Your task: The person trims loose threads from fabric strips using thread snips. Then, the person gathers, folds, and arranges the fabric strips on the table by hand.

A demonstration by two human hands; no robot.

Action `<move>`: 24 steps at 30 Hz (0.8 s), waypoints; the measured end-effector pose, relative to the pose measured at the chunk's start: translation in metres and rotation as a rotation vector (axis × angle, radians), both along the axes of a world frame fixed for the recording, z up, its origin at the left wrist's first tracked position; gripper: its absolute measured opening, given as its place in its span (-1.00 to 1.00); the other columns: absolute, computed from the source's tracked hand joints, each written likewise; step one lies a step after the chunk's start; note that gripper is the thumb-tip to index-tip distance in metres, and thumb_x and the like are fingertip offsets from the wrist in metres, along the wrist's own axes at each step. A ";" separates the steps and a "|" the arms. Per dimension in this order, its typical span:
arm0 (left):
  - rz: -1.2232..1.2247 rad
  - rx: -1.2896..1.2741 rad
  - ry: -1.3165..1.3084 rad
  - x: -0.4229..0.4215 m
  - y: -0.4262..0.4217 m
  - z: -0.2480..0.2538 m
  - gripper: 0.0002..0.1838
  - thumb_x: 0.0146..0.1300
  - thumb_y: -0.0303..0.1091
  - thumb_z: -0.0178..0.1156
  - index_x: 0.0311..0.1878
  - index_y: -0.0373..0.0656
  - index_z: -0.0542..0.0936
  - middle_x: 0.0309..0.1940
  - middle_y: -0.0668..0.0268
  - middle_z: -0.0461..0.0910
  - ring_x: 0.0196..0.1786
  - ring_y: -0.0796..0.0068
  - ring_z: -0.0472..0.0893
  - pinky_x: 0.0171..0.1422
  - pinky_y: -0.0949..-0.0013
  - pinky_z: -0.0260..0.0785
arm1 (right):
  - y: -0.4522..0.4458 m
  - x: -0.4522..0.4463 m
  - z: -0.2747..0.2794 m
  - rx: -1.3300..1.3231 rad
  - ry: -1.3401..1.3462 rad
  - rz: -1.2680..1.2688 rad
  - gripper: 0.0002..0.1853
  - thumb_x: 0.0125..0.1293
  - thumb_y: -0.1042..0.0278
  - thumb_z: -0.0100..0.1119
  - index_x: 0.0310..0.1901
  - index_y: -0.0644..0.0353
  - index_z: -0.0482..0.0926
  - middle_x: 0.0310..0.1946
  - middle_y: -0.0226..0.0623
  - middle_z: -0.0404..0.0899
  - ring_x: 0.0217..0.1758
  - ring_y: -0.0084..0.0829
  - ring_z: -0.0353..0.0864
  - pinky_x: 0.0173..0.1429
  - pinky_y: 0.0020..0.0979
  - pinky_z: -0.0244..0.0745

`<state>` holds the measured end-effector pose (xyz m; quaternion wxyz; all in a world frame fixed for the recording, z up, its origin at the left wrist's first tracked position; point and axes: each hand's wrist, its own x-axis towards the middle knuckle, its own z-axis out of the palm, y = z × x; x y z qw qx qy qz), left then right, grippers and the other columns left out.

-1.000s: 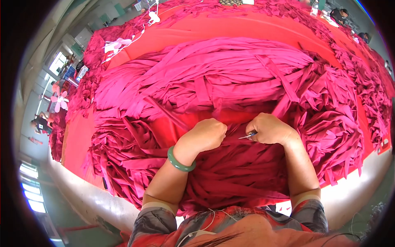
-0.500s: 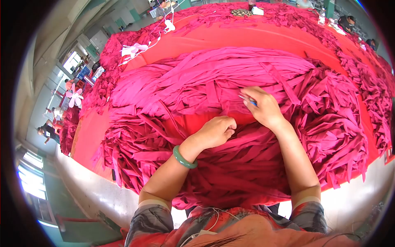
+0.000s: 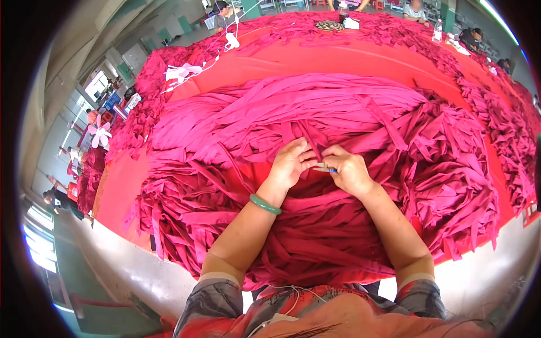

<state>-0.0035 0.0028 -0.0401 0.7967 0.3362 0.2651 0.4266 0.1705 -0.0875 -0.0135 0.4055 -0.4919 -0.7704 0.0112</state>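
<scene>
Long magenta fabric strips (image 3: 293,101) lie in a big bundle across a red cloth (image 3: 332,53), and darker strips (image 3: 321,242) are heaped nearer my body. My left hand (image 3: 291,163), with a green bangle (image 3: 265,204) on the wrist, is turned partly palm up with its fingers apart, beside a narrow strip. Close to its right, my right hand (image 3: 347,170) is closed around a small metal tool (image 3: 323,168) with a blue part. The tool's tip points left toward my left fingers. A strip runs down from the bundle between my two hands.
White and pink fans (image 3: 183,72) with white cords stand at the back left. Behind the fabric are a clear bottle (image 3: 437,31), a dark jar (image 3: 343,12) and a white box (image 3: 351,23). Several people sit around the far edge; another person (image 3: 59,198) is at the left.
My left hand has opened, turned upward and moved up. My right hand has come down and left from the bundle, bringing the tool beside my left fingers.
</scene>
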 end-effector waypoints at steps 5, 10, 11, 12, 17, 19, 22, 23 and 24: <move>-0.041 -0.026 0.022 -0.001 0.008 0.001 -0.84 0.31 -0.38 0.16 -0.07 -0.13 0.55 -0.10 0.16 0.65 -0.09 0.26 0.67 -0.28 0.39 0.44 | -0.007 0.005 -0.013 -0.107 -0.063 0.025 -0.86 0.00 0.55 0.26 -0.35 0.16 0.58 -0.28 -0.29 0.58 -0.32 -0.14 0.63 -0.31 -0.20 0.54; -0.034 0.071 0.060 -0.007 0.005 0.001 -0.89 0.27 -0.51 0.12 -0.17 -0.15 0.57 -0.28 0.14 0.68 -0.29 0.26 0.70 -0.44 0.45 0.46 | -0.005 -0.006 -0.015 -0.097 0.213 -0.030 -0.89 0.15 0.50 0.23 -0.26 0.24 0.59 -0.34 -0.15 0.59 -0.31 -0.08 0.62 -0.27 -0.24 0.54; -0.091 0.097 0.061 -0.011 0.003 0.000 -0.90 0.27 -0.52 0.12 -0.17 -0.16 0.57 -0.27 0.14 0.68 -0.28 0.26 0.70 -0.44 0.44 0.49 | -0.002 -0.006 -0.015 -0.071 0.297 -0.025 -0.89 0.18 0.49 0.22 -0.24 0.26 0.59 -0.35 -0.13 0.59 -0.31 -0.07 0.62 -0.25 -0.26 0.54; -0.148 0.121 0.061 -0.015 -0.001 0.000 -0.90 0.27 -0.52 0.12 -0.17 -0.16 0.57 -0.27 0.13 0.68 -0.27 0.25 0.70 -0.44 0.43 0.51 | 0.001 -0.007 -0.015 -0.046 0.380 -0.020 -0.88 0.22 0.48 0.21 -0.22 0.27 0.60 -0.37 -0.10 0.59 -0.31 -0.06 0.62 -0.24 -0.28 0.54; 0.057 -0.008 0.117 -0.012 -0.015 0.006 -0.91 0.24 -0.53 0.09 -0.22 -0.19 0.55 -0.35 0.17 0.65 -0.27 0.22 0.68 -0.36 0.33 0.54 | 0.016 -0.004 -0.022 -0.349 0.697 0.016 -0.83 0.32 0.46 0.13 -0.14 0.37 0.60 -0.34 -0.20 0.69 -0.25 -0.53 0.65 -0.13 -0.47 0.51; -0.021 -0.121 -0.047 -0.017 -0.011 0.008 -0.91 0.24 -0.50 0.08 -0.20 -0.17 0.53 -0.40 0.26 0.60 -0.37 0.32 0.64 -0.34 0.30 0.53 | 0.015 -0.007 -0.011 -0.428 0.638 0.012 -0.84 0.32 0.47 0.12 -0.16 0.37 0.61 -0.38 -0.22 0.69 -0.29 -0.54 0.64 -0.15 -0.48 0.51; -0.151 -0.174 -0.082 -0.023 -0.001 0.013 -0.84 0.31 -0.33 0.14 -0.12 -0.17 0.56 -0.61 0.41 0.46 -0.49 0.44 0.56 -0.33 0.25 0.50 | 0.020 -0.008 -0.011 -0.447 0.715 -0.025 -0.86 0.32 0.48 0.11 -0.19 0.36 0.61 -0.42 -0.25 0.67 -0.35 -0.57 0.61 -0.18 -0.50 0.50; -0.189 -0.119 -0.071 -0.025 0.003 0.009 -0.82 0.32 -0.30 0.16 -0.11 -0.17 0.57 -0.64 0.43 0.45 -0.49 0.46 0.55 -0.34 0.27 0.49 | 0.022 -0.007 -0.011 -0.435 0.768 -0.043 -0.86 0.31 0.49 0.11 -0.20 0.36 0.61 -0.43 -0.26 0.67 -0.37 -0.58 0.60 -0.19 -0.51 0.50; -0.227 -0.064 -0.060 -0.024 0.004 0.009 -0.80 0.32 -0.27 0.18 -0.10 -0.17 0.58 -0.66 0.44 0.44 -0.49 0.48 0.55 -0.34 0.30 0.49 | 0.023 -0.004 -0.009 -0.406 0.792 -0.078 -0.86 0.31 0.49 0.11 -0.21 0.36 0.61 -0.43 -0.27 0.67 -0.38 -0.59 0.59 -0.20 -0.51 0.50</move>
